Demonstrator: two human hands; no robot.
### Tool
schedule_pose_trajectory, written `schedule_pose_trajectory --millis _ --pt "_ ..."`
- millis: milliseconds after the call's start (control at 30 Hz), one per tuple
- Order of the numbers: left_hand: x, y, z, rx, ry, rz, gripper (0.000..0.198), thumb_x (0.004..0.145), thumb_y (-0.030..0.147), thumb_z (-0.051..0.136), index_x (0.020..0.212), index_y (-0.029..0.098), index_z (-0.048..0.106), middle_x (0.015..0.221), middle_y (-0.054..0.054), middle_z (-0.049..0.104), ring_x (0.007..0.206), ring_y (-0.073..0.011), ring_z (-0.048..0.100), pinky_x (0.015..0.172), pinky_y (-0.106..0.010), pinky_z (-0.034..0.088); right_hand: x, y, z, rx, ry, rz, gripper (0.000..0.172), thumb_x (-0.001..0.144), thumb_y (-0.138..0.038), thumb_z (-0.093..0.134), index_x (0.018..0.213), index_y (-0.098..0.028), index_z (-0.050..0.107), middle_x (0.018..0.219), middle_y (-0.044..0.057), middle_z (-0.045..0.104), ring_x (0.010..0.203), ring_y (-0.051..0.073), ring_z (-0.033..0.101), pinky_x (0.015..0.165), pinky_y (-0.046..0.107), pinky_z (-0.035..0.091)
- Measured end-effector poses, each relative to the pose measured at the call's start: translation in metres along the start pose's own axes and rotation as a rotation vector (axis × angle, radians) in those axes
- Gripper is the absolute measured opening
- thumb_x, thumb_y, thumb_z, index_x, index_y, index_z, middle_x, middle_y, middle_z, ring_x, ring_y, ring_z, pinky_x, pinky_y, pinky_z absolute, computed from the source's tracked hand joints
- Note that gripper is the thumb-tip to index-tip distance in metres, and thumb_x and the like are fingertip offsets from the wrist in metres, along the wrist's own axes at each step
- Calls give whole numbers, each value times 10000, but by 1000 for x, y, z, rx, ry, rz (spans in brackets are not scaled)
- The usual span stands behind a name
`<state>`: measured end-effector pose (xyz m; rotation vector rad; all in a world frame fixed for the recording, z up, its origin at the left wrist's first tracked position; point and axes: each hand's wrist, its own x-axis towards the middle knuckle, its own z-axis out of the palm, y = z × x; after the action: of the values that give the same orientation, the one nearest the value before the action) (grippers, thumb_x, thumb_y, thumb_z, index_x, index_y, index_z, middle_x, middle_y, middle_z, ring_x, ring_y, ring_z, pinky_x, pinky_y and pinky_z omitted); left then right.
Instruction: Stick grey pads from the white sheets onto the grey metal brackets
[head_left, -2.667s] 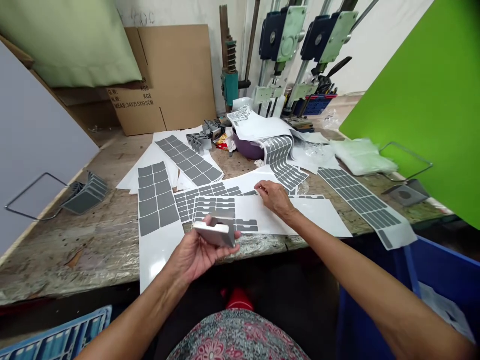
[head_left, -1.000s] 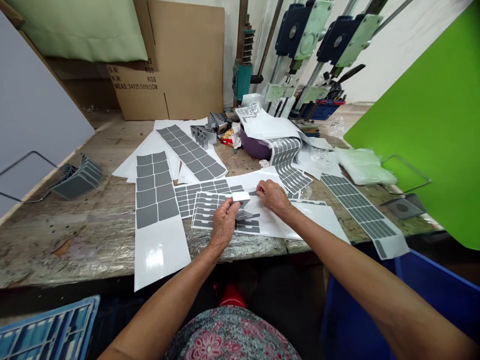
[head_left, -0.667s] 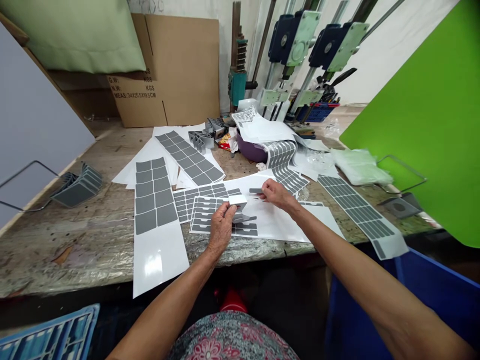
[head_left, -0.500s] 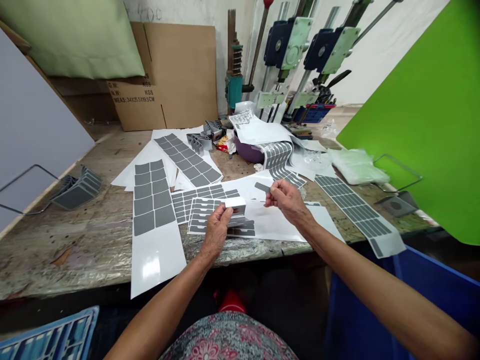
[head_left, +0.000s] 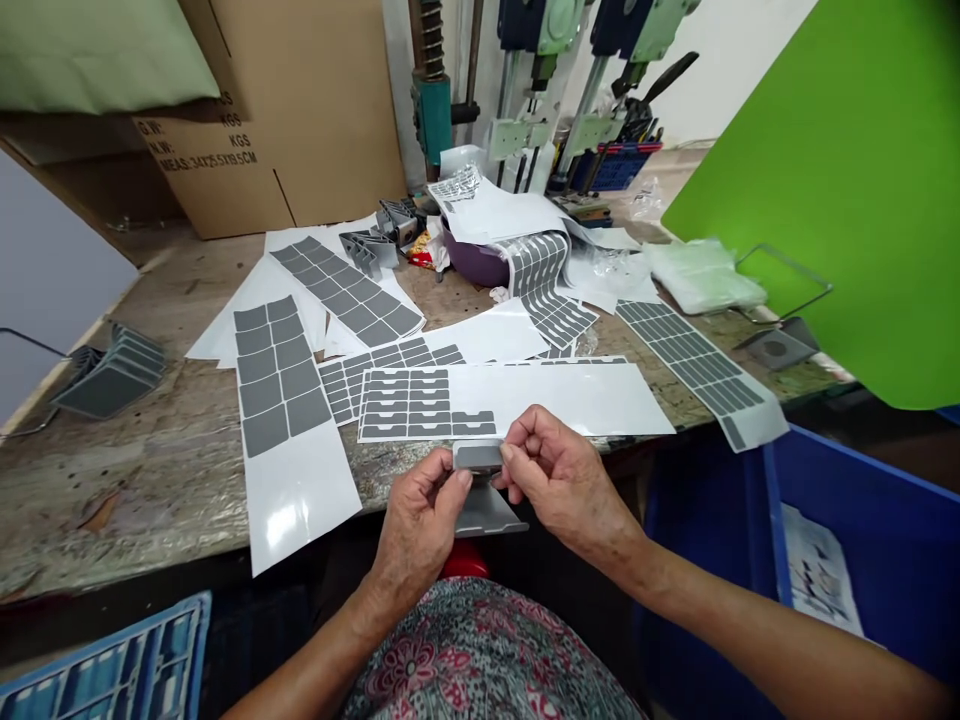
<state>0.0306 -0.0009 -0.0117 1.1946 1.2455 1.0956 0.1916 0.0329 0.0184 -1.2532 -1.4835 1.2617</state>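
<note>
While the left hand (head_left: 420, 508) steadies a bent grey bracket (head_left: 484, 515), the right hand (head_left: 566, 485) pinches a dark grey strip (head_left: 477, 457) at its top.

The bracket is held around the middle of the workbench (head_left: 191, 480)'s front edge, its lower flange jutting out past that edge. The left hand is closed round the bracket's left end, thumb in front; the right is nearly closed, thumb and forefinger on the strip's right end, and the strip lies along the bracket's upper face. Just behind them, along the front edge, lies a white backing sheet (head_left: 555, 400) with notched stickers (head_left: 409, 402) at its left end. Nested brackets (head_left: 112, 378) sit by the bench's left edge, clear plastic bags (head_left: 705, 275) near its right.
</note>
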Motion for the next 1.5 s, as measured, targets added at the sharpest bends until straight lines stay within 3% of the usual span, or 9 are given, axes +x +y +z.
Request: schedule_pose_trajectory --millis 467,833,1500 --pt "-4 4 -1 81 39 58 207 858 349 586 748 193 666 623 1 566 616 -153 523 586 -238 435 -4 5 2 -73 4 -24 107 853 -255 548 780 -226 476 572 -51 602 431 97 557 461 219 461" --pt "-6 1 -2 130 -1 53 238 904 363 522 788 188 633 689 -6 594 613 -142 503 579 -234 397 -4 4 2 -75 11 -23 108 851 -243 549 771 -230 476 550 -61 589 431 105 561 525 253 528" --pt "-9 0 -5 201 -17 74 239 917 355 498 792 185 611 713 -8 604 624 -140 501 590 -233 394 -6 1 6 -89 8 3 107 836 -238 527 753 -226 460 555 -56 584 406 95 549 424 203 424"
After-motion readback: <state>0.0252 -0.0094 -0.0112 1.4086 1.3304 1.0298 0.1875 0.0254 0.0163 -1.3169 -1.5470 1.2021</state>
